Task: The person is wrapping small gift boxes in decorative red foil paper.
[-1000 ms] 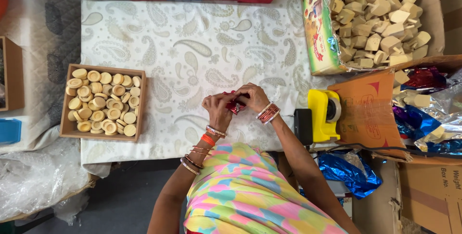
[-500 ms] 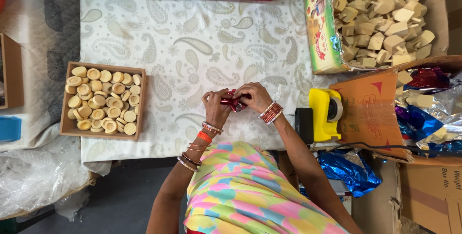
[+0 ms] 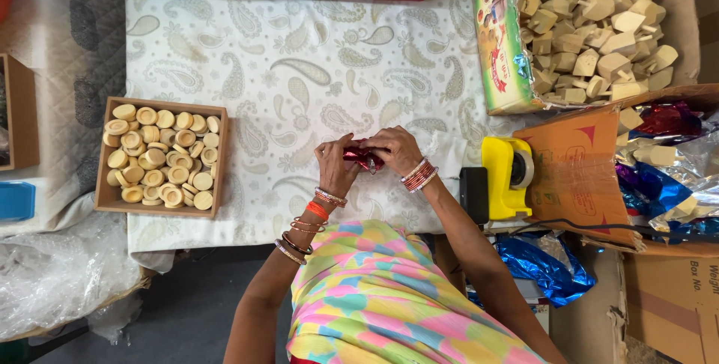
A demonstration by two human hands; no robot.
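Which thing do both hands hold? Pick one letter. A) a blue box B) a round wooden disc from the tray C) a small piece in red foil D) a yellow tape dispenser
C: the left hand and the right hand meet over the cloth and pinch a small red foil piece between them, while the dispenser sits untouched to the side.

A bright pastel top (image 3: pixel 389 296) in pink, yellow and turquoise patches; orange and metal bangles (image 3: pixel 311 218) behind the left hand (image 3: pixel 335 165), red ones (image 3: pixel 419 175) behind the right hand (image 3: pixel 397 148).
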